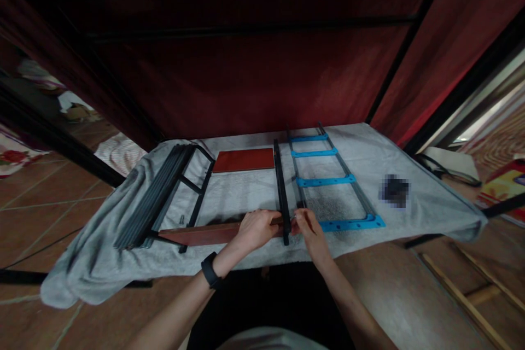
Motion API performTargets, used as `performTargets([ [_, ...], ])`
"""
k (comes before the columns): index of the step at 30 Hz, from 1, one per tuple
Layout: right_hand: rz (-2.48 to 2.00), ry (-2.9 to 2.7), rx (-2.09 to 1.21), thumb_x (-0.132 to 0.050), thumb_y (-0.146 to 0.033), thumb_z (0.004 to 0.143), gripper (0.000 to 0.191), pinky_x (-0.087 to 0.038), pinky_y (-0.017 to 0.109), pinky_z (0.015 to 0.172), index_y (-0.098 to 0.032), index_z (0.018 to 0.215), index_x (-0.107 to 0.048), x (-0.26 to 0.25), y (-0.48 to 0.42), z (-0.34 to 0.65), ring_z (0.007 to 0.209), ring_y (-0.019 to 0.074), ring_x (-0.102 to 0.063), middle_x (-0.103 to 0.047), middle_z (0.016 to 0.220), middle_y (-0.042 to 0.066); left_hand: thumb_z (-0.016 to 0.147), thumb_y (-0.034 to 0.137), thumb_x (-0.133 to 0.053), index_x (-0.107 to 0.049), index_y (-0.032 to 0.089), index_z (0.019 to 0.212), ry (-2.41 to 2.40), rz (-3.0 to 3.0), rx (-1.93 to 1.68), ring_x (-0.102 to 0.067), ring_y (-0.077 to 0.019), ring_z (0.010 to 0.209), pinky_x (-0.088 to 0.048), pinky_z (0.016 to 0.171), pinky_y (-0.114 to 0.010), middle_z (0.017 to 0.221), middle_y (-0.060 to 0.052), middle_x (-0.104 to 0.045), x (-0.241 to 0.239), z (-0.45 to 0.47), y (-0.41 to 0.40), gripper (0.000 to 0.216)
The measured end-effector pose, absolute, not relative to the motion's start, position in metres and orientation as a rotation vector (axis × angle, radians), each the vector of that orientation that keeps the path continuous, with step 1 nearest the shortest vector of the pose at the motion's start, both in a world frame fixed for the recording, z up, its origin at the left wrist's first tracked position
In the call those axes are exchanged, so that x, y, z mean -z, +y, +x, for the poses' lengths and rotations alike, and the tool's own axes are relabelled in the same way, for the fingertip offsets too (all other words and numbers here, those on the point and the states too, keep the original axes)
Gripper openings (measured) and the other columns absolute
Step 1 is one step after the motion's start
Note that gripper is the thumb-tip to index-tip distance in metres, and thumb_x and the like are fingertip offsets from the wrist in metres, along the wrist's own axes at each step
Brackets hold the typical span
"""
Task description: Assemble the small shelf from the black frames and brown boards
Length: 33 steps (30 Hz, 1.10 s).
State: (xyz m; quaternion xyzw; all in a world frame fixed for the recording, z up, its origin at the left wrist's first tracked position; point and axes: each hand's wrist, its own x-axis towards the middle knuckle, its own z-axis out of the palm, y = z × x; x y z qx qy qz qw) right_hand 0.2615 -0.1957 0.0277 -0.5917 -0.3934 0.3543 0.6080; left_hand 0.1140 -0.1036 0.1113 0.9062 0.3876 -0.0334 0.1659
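My left hand [255, 231], with a dark band on its wrist, is closed over the right end of a reddish-brown board [200, 235] standing on its edge. That end meets a black metal bar [280, 186], part of a frame with another black side piece [200, 197] at the left. On the bar's far right side my right hand [309, 232] is closed in a pinch close to the bar. Whatever small item sits between its fingertips is too hidden to name. A second reddish board [244, 159] spans the back of the frame.
A grey cloth [361, 147] covers the table. Grey tubes [159, 197] lie bundled at the left, with small screws [181, 219] nearby. Right of the frame lies a rack with blue crosspieces [326, 181], then a blurred dark object [395, 191]. A red panel [246, 82] rises behind.
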Motion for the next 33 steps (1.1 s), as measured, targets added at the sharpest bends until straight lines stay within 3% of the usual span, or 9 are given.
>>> performTargets([
  [4, -1.467, -1.144, -0.731, -0.051, -0.058, 0.094, 0.033, -0.049, 0.029, 0.065, -0.026, 0.087, -0.056, -0.031, -0.199, 0.268, 0.068, 0.0183, -0.063, -0.063, 0.073, 0.000, 0.085, 0.023, -0.053, -0.073, 0.030, 0.090, 1.098, 2.597, 0.065, -0.073, -0.0236, 0.089, -0.042, 0.064, -0.027, 0.090, -0.001, -0.078, -0.110, 0.114, -0.103, 0.022],
  [8, -1.685, -1.349, -0.587, -0.036, -0.057, 0.100, 0.045, -0.041, 0.028, 0.062, -0.026, 0.071, -0.052, -0.035, -0.192, 0.272, 0.062, 0.0175, -0.060, -0.059, 0.064, 0.000, 0.083, 0.020, -0.053, -0.074, 0.031, 0.093, 1.087, 2.592, 0.063, -0.072, -0.0232, 0.091, -0.044, 0.067, -0.027, 0.093, 0.000, -0.078, -0.112, 0.116, -0.102, 0.026],
  [13, -1.815, -1.301, -0.554, -0.026, -0.063, 0.100, 0.058, -0.041, 0.030, 0.062, -0.026, 0.063, -0.052, -0.036, -0.191, 0.268, 0.060, 0.0199, -0.061, -0.061, 0.060, 0.004, 0.084, 0.021, -0.054, -0.075, 0.032, 0.095, 1.111, 2.562, 0.056, -0.072, -0.0230, 0.091, -0.045, 0.068, -0.027, 0.095, 0.000, -0.078, -0.114, 0.116, -0.102, 0.026],
  [16, -1.767, -1.164, -0.691, -0.027, -0.066, 0.099, 0.056, -0.044, 0.031, 0.059, -0.026, 0.073, -0.057, -0.036, -0.196, 0.270, 0.059, 0.0204, -0.061, -0.061, 0.061, 0.003, 0.085, 0.023, -0.055, -0.074, 0.032, 0.094, 1.095, 2.552, 0.064, -0.072, -0.0224, 0.090, -0.044, 0.068, -0.026, 0.094, 0.001, -0.078, -0.114, 0.116, -0.102, 0.024],
  [19, -1.529, -1.080, -0.794, -0.039, -0.066, 0.095, 0.045, -0.048, 0.030, 0.061, -0.026, 0.091, -0.058, -0.038, -0.198, 0.274, 0.063, 0.0190, -0.062, -0.064, 0.072, 0.001, 0.086, 0.024, -0.055, -0.075, 0.031, 0.092, 1.097, 2.545, 0.075, -0.071, -0.0223, 0.090, -0.043, 0.067, -0.026, 0.093, 0.000, -0.077, -0.115, 0.116, -0.102, 0.022],
  [22, -1.447, -1.167, -0.773, -0.048, -0.060, 0.093, 0.037, -0.048, 0.028, 0.063, -0.025, 0.085, -0.056, -0.039, -0.193, 0.273, 0.064, 0.0174, -0.061, -0.061, 0.070, -0.001, 0.086, 0.025, -0.055, -0.075, 0.031, 0.092, 1.120, 2.526, 0.082, -0.071, -0.0221, 0.090, -0.043, 0.066, -0.026, 0.093, 0.000, -0.077, -0.116, 0.116, -0.101, 0.022],
  [28, -1.639, -1.179, -0.686, -0.037, -0.062, 0.098, 0.048, -0.043, 0.030, 0.058, -0.026, 0.070, -0.052, -0.034, -0.188, 0.270, 0.053, 0.0172, -0.056, -0.057, 0.057, -0.001, 0.086, 0.029, -0.058, -0.076, 0.030, 0.096, 1.108, 2.501, 0.094, -0.071, -0.0227, 0.091, -0.045, 0.069, -0.026, 0.096, -0.001, -0.077, -0.121, 0.118, -0.102, 0.021],
  [33, -1.441, -1.054, -0.777, -0.048, -0.062, 0.093, 0.038, -0.051, 0.031, 0.064, -0.025, 0.097, -0.059, -0.029, -0.196, 0.273, 0.067, 0.0187, -0.063, -0.067, 0.080, 0.002, 0.086, 0.029, -0.057, -0.076, 0.030, 0.096, 1.114, 2.498, 0.098, -0.071, -0.0230, 0.092, -0.046, 0.071, -0.027, 0.096, -0.002, -0.077, -0.120, 0.118, -0.102, 0.021],
])
